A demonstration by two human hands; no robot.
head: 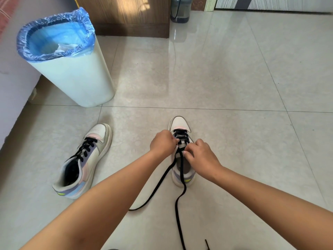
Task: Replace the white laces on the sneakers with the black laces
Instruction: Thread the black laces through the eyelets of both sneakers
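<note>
Both hands work at the right sneaker (181, 148) at 6 o'clock on the floor (225, 78). The left hand (162, 142) and right hand (200, 154) each pinch the black lace (182, 170) at mid-eyelets. Pull both ends evenly and keep the lace flat before the next crossing.

Black laces (180, 170), white-pastel sneakers (182, 123), blue-lined white bin (77, 78), beige marbled tiles (225, 73)

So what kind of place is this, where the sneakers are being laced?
Probably a room in a home: a glossy tiled floor, a white waste bin with a blue liner, and wooden furniture against the wall.
</note>
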